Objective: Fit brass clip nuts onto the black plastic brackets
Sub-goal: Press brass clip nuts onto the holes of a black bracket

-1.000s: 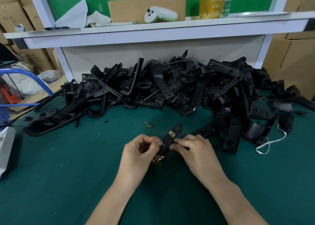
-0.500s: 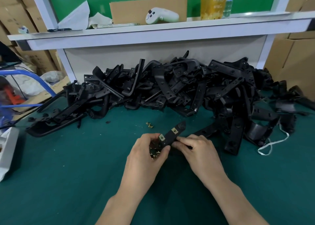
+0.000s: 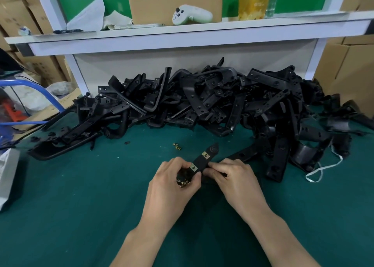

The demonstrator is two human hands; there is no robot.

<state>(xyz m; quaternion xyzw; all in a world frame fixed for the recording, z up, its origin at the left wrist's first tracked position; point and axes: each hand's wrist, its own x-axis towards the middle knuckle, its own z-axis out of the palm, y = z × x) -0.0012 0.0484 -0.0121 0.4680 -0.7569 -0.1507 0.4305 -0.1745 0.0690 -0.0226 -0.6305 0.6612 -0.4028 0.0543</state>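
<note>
Held a black plastic bracket [image 3: 202, 160] just above the green counter [image 3: 81, 206] at mid-frame, slanted with its rounded end toward 1 o'clock. Clamped its near end with the left hand [image 3: 172, 183], fingers curled and thumb pressed beside a brass clip nut [image 3: 193, 167] seated on the bracket's edge. Showed a second clip nut [image 3: 205, 155] fitted farther up the same bracket. Cupped a small clutch of spare clip nuts [image 3: 183, 182] inside the left palm. Pinched the bracket's other side from 3 o'clock with the right hand [image 3: 232, 177], fingers curled round it.

Left two loose clip nuts [image 3: 176, 146] on the counter at 11 o'clock from the hands, close to them but apart. Banked a heap of black brackets [image 3: 202, 105] across the back of the counter at 12 o'clock, spilling round toward 3 o'clock, where a white cord [image 3: 323, 167] trailed off its edge. Lined the white shelf [image 3: 182, 34] above with a white game controller [image 3: 190, 16], a cardboard sheet [image 3: 174, 6] behind it, and a yellow bottle [image 3: 253, 1] at 1 o'clock. Stacked cardboard boxes [image 3: 348, 68] at the far right.
</note>
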